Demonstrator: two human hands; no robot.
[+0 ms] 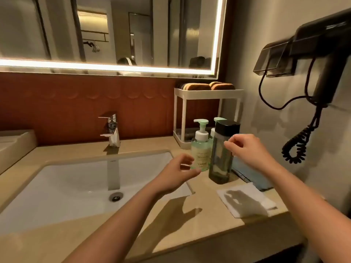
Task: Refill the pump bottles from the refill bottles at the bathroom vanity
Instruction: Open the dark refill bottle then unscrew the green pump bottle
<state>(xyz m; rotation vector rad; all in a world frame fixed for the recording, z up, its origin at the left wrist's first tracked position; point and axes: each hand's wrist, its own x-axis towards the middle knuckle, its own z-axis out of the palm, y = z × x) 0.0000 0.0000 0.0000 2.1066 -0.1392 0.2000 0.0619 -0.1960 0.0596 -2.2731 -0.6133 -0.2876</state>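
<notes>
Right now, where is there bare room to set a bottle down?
Bare countertop lies in front, between sink and white cloth, and behind the sink right of the faucet. Around the pump bottle, refill bottle and rack it is crowded.

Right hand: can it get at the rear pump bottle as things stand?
Probably not cleanly. The dark refill bottle stands in front of the rear pump bottle and the front pump bottle flanks it; the right hand could likely reach only its pump head.

pump bottle (199, 149) | label reads "YAPIMI"; smaller print above too small to read
</notes>
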